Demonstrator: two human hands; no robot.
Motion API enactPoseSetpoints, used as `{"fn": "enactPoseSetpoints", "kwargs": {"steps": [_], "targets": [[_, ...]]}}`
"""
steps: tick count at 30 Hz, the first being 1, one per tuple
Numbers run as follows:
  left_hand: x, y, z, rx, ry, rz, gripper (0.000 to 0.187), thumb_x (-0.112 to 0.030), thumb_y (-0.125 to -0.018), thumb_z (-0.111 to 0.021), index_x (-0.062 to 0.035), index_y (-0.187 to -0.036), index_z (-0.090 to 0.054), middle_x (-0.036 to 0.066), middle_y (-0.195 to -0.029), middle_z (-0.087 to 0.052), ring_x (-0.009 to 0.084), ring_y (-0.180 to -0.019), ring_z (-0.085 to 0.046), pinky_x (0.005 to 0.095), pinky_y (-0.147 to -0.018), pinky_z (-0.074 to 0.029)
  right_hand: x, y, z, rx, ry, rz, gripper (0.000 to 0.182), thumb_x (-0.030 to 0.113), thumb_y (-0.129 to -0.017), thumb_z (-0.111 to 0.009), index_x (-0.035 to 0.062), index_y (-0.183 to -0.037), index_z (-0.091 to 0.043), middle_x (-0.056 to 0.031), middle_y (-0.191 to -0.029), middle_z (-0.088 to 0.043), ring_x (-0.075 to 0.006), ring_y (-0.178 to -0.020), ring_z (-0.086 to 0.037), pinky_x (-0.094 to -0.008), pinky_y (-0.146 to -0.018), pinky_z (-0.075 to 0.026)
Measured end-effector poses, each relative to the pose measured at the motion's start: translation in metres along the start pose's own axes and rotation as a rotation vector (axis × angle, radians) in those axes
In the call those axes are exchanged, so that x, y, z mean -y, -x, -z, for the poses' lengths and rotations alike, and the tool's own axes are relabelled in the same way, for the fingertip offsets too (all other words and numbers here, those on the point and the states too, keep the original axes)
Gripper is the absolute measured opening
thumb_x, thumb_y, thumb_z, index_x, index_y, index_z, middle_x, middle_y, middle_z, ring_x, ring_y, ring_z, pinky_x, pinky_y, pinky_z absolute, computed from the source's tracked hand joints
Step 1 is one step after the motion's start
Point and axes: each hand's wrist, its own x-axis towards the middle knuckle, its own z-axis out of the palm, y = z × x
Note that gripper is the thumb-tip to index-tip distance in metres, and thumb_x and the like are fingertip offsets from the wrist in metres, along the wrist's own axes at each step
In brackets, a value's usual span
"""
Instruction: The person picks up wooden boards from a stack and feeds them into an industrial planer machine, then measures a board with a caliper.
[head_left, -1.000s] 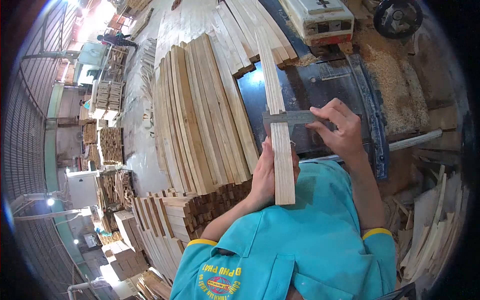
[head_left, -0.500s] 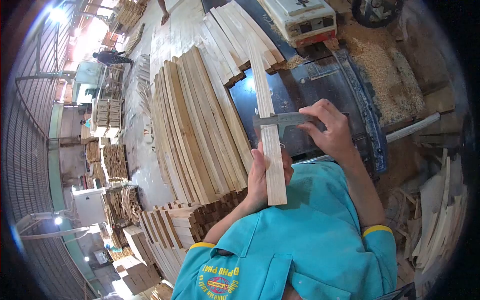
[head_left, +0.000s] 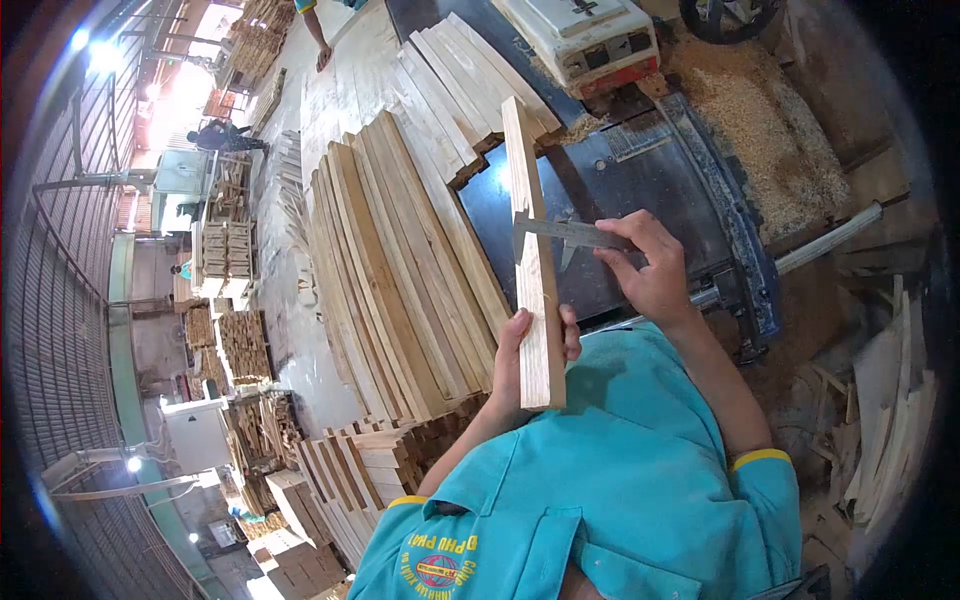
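Note:
My left hand (head_left: 518, 350) is wrapped round the lower part of a long pale wooden strip (head_left: 537, 300), with fingers showing on both sides of it. A metal caliper (head_left: 575, 233) is pinched in my right hand (head_left: 652, 262). Its jaws lie at the strip, a little above my left hand. Behind the strip is a dark machine table (head_left: 620, 195). Long wooden boards (head_left: 390, 250) lie side by side to the left of the strip.
More boards (head_left: 470, 75) lie at the machine table's far end, near a white machine housing (head_left: 580, 40). Sawdust (head_left: 750, 130) is heaped at the right. Another person's hand (head_left: 324, 58) shows at the top, and a distant person (head_left: 222, 136) at the upper left.
The strip is turned slightly so more of its side face shows. The caliper has tilted, its right end lower. Another person's sleeve has come into view at the top.

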Motion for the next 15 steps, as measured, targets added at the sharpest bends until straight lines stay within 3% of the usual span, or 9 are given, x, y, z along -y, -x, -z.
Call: {"fn": "enactPoseSetpoints", "kwargs": {"steps": [2,4,7,10,15], "targets": [[0.000,-0.001,-0.003,-0.085,-0.069,0.027,0.063,-0.058,-0.105,-0.044,0.0015,-0.122,-0.059,0.011,-0.097,-0.063,0.0201,-0.085,-0.060,0.0330,-0.075,-0.049,-0.003,0.000,0.000,-0.016,-0.023,-0.011,0.036,0.002,-0.085,-0.083,0.0061,-0.119,-0.072,-0.0101,-0.103,-0.069,-0.0244,-0.091,-0.070,-0.0361,-0.074,-0.059],[0.004,-0.004,-0.001,-0.102,0.004,-0.020,0.064,-0.051,-0.099,-0.060,-0.0029,-0.140,-0.051,0.014,-0.113,-0.062,0.0207,-0.088,-0.064,0.0348,-0.073,-0.054,-0.007,0.000,0.001,-0.038,0.037,0.027,0.036,0.001,-0.085,-0.083,0.0060,-0.119,-0.072,-0.0101,-0.103,-0.069,-0.0229,-0.090,-0.070,-0.0345,-0.073,-0.059],[0.002,-0.006,-0.004,-0.082,0.044,-0.047,0.068,-0.049,-0.098,-0.062,-0.0054,-0.148,-0.045,0.013,-0.113,-0.061,0.0224,-0.091,-0.063,0.0391,-0.079,-0.053,-0.004,-0.001,0.004,-0.048,0.007,-0.031,0.036,0.001,-0.085,-0.083,0.0058,-0.119,-0.072,-0.0096,-0.102,-0.068,-0.0219,-0.089,-0.070,-0.0338,-0.072,-0.059],[0.002,-0.005,0.000,-0.033,-0.047,-0.066,0.058,-0.048,-0.105,-0.052,-0.0054,-0.144,-0.044,0.012,-0.117,-0.060,0.0226,-0.092,-0.064,0.0380,-0.080,-0.056,-0.004,-0.002,0.007,-0.064,-0.031,-0.067,0.037,0.001,-0.085,-0.083,0.0058,-0.120,-0.073,-0.0092,-0.101,-0.068,-0.0208,-0.087,-0.070,-0.0338,-0.071,-0.058],[0.005,-0.006,0.005,-0.096,-0.226,-0.082,0.054,-0.047,-0.104,-0.056,-0.0060,-0.137,-0.046,0.011,-0.113,-0.060,0.0211,-0.088,-0.065,0.0349,-0.074,-0.056,-0.011,-0.001,0.011,-0.086,0.013,-0.037,0.036,0.001,-0.085,-0.083,0.0059,-0.120,-0.073,-0.0085,-0.101,-0.068,-0.0200,-0.086,-0.069,-0.0333,-0.070,-0.058]]}}
